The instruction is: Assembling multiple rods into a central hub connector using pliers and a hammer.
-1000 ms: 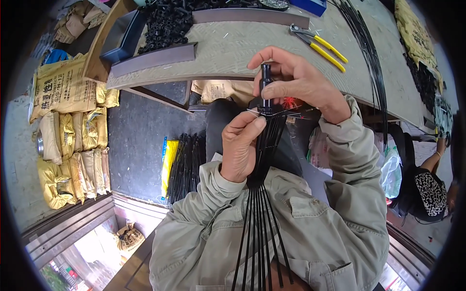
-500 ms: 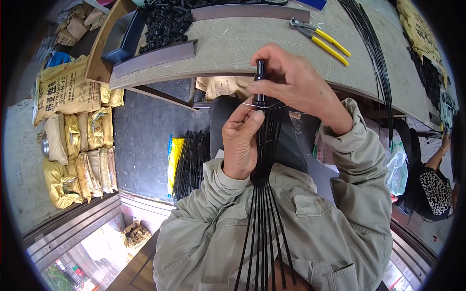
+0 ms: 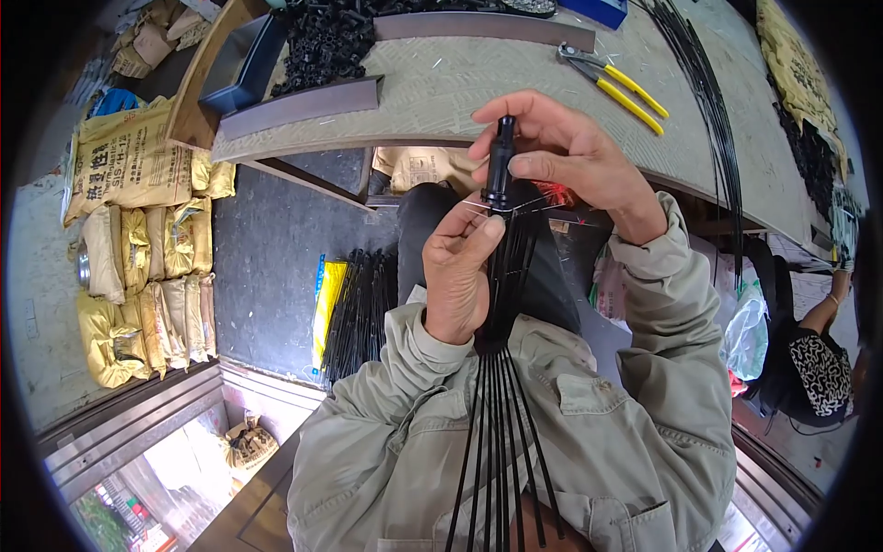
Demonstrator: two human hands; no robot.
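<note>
My right hand (image 3: 568, 156) pinches a small black cylindrical hub (image 3: 499, 164) between thumb and fingers, held upright just in front of the workbench edge. Several thin black ribs (image 3: 498, 414) run from that hub down across my lap and spread out fan-like. My left hand (image 3: 460, 276) is closed around the gathered ribs just below the hub, its thumb pressed up against the hub's base. A fine pale wire crosses at the hub's bottom.
The workbench (image 3: 441, 87) carries yellow-handled pliers (image 3: 614, 80), a heap of small black parts (image 3: 331, 37), a grey metal bar (image 3: 303, 106) and long black rods (image 3: 708, 110). Yellow sacks (image 3: 138, 239) lie on the left. A bundle of black ribs (image 3: 361, 308) rests on the floor. Another person (image 3: 819, 354) sits at right.
The hub and both hands have shifted slightly up and toward the bench. My right-hand fingers have re-gripped higher on the hub, and the left thumb has closed up against its base.
</note>
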